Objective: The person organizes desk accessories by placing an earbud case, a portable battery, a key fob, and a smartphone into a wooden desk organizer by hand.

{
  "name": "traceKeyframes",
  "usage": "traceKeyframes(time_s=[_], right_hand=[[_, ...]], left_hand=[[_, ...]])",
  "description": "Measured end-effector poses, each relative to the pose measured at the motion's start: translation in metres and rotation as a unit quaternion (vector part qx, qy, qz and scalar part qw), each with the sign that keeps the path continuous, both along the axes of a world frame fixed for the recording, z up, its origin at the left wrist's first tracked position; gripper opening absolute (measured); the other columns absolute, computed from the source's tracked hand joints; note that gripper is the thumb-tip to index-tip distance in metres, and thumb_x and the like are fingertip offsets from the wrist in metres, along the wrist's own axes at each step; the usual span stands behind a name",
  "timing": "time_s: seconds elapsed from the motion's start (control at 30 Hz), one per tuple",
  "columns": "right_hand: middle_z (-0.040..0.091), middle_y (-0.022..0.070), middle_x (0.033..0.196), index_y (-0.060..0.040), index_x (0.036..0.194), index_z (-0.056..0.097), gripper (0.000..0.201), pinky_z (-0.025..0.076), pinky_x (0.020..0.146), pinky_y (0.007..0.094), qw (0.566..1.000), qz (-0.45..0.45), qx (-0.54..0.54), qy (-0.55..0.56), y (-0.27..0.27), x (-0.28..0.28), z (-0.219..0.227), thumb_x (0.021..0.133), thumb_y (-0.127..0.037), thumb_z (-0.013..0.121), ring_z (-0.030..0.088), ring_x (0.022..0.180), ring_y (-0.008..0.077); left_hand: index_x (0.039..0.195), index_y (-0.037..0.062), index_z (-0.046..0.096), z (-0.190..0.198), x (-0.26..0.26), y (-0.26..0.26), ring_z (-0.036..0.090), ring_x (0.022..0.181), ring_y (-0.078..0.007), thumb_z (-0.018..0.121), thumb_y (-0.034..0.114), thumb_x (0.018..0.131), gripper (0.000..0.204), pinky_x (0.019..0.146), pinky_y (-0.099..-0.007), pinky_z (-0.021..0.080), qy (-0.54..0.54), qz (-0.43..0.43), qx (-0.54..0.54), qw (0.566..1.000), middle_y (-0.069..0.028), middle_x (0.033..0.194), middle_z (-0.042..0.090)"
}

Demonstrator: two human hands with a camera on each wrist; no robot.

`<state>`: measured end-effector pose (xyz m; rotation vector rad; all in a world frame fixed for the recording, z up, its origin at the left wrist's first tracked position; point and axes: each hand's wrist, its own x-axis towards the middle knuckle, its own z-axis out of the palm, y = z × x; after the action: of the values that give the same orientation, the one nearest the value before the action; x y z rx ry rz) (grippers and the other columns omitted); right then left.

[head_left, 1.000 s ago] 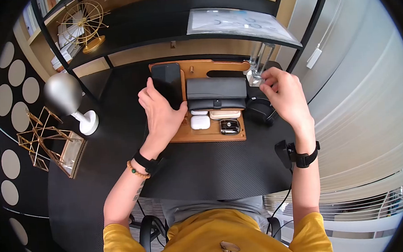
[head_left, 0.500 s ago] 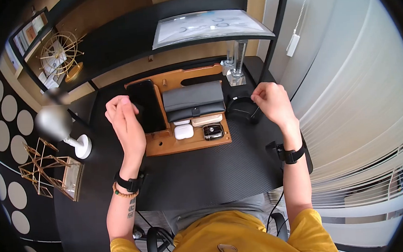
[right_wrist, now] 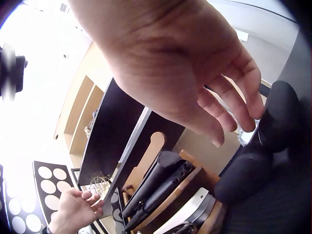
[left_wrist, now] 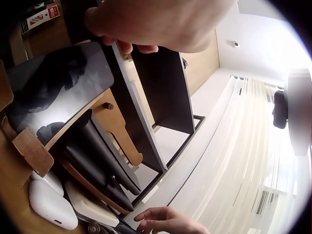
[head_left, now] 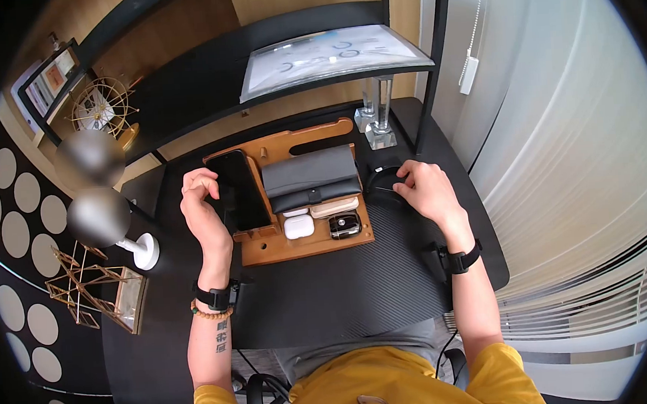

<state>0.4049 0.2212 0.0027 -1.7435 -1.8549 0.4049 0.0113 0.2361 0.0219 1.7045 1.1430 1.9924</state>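
Note:
My left hand (head_left: 206, 216) hovers by the left edge of a black phone (head_left: 235, 192), which leans on a wooden organizer (head_left: 256, 253); its fingers are loosely bent and hold nothing. In the left wrist view this hand (left_wrist: 165, 22) is above the phone (left_wrist: 92, 70). My right hand (head_left: 430, 192) is at the black headphones (head_left: 381, 175), right of the organizer. The right wrist view shows the right hand (right_wrist: 180, 73) with relaxed fingers close to the headphones (right_wrist: 246, 176); contact cannot be told. A grey case (head_left: 307, 172) and white earbud case (head_left: 299, 226) sit on the organizer.
Glass pieces (head_left: 381, 135) stand behind the headphones. A raised black shelf (head_left: 183, 92) carries a plastic-covered sheet (head_left: 329, 56) and a gold wheel ornament (head_left: 101, 108). At the left are a white lamp (head_left: 145, 251) and a geometric metal frame (head_left: 84, 283).
The left hand has moved off the phone to its left. The right hand has come down from near the glass pieces toward the headphones. The head view has shifted and tilted.

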Motion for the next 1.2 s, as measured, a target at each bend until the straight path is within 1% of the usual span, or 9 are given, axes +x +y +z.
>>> traceKeyframes(time_s=[0.03,0.1,0.2,0.27,0.37,0.43,0.6,0.87,1.2], right_hand=[[0.081,0.0176,0.089,-0.0004,0.112,0.079,0.026,0.063,0.086,0.0461,1.000,0.003,-0.001,0.001,0.001,0.001,-0.004,0.091,-0.015,0.085,0.081,0.090,0.0368],[0.081,0.0169,0.086,0.0016,0.112,0.079,0.027,0.061,0.078,0.0430,1.000,0.002,0.023,0.006,0.003,0.005,-0.011,0.092,-0.016,0.084,0.080,0.084,0.0337],[0.081,0.0173,0.086,0.0003,0.115,0.079,0.030,0.063,0.084,0.0464,1.000,-0.005,-0.008,-0.001,0.002,0.004,-0.006,0.092,-0.018,0.085,0.081,0.088,0.0365],[0.081,0.0172,0.086,0.0004,0.115,0.079,0.030,0.062,0.083,0.0459,1.000,-0.007,-0.012,-0.005,0.002,0.002,-0.006,0.093,-0.019,0.085,0.081,0.088,0.0363],[0.081,0.0172,0.086,0.0008,0.115,0.079,0.030,0.062,0.082,0.0451,1.000,-0.006,-0.017,-0.008,0.003,-0.002,-0.005,0.093,-0.020,0.084,0.081,0.087,0.0358],[0.081,0.0171,0.086,0.0009,0.115,0.079,0.030,0.062,0.081,0.0447,1.000,-0.001,-0.018,-0.009,0.003,-0.002,-0.008,0.093,-0.020,0.084,0.081,0.086,0.0355],[0.081,0.0180,0.086,0.0020,0.113,0.078,0.028,0.062,0.080,0.0429,1.000,0.004,0.010,0.014,0.005,-0.001,-0.014,0.094,-0.017,0.083,0.081,0.085,0.0342],[0.081,0.0172,0.085,0.0030,0.110,0.080,0.026,0.061,0.074,0.0402,1.000,0.002,0.019,0.005,0.009,0.000,-0.019,0.092,-0.016,0.084,0.080,0.077,0.0311],[0.080,0.0154,0.082,0.0015,0.111,0.080,0.026,0.060,0.072,0.0387,1.000,0.006,0.017,0.005,0.009,-0.001,-0.020,0.092,-0.016,0.085,0.078,0.073,0.0283]], left_hand=[[0.077,0.0023,0.047,0.000,0.000,0.000,0.057,0.107,-0.0251,0.041,0.016,0.102,0.030,0.098,-0.0366,0.039,-0.024,-0.011,0.007,1.000,-0.0114,0.094,0.058],[0.077,0.0027,0.047,0.000,0.000,0.001,0.057,0.107,-0.0252,0.041,0.016,0.103,0.030,0.098,-0.0365,0.039,-0.038,-0.021,0.014,0.999,-0.0115,0.094,0.057],[0.079,0.0035,0.047,-0.003,-0.005,0.002,0.057,0.107,-0.0254,0.042,0.016,0.104,0.029,0.097,-0.0363,0.039,-0.065,-0.044,0.021,0.997,-0.0111,0.093,0.056],[0.080,0.0039,0.047,-0.006,-0.009,0.003,0.057,0.107,-0.0255,0.042,0.016,0.105,0.028,0.097,-0.0363,0.039,-0.077,-0.054,0.022,0.995,-0.0108,0.093,0.056],[0.083,0.0043,0.047,-0.012,-0.016,0.004,0.056,0.104,-0.0244,0.041,0.017,0.107,0.029,0.097,-0.0357,0.038,-0.149,-0.074,0.028,0.986,-0.0101,0.093,0.056],[0.084,0.0088,0.048,-0.011,-0.017,0.000,0.055,0.106,-0.0214,0.045,0.024,0.109,0.030,0.098,-0.0352,0.038,-0.161,-0.076,-0.037,0.983,-0.0080,0.099,0.057],[0.085,0.0102,0.049,-0.015,-0.020,-0.006,0.056,0.104,-0.0190,0.051,0.032,0.113,0.036,0.096,-0.0345,0.039,-0.197,-0.069,-0.060,0.976,-0.0067,0.101,0.059],[0.081,0.0100,0.048,-0.031,-0.024,-0.003,0.057,0.100,-0.0182,0.050,0.031,0.115,0.040,0.093,-0.0351,0.041,-0.192,-0.054,-0.063,0.978,-0.0070,0.097,0.062],[0.080,0.0093,0.049,-0.033,-0.020,-0.004,0.057,0.098,-0.0185,0.049,0.030,0.116,0.041,0.092,-0.0350,0.042,-0.177,-0.057,-0.071,0.980,-0.0074,0.096,0.062]])
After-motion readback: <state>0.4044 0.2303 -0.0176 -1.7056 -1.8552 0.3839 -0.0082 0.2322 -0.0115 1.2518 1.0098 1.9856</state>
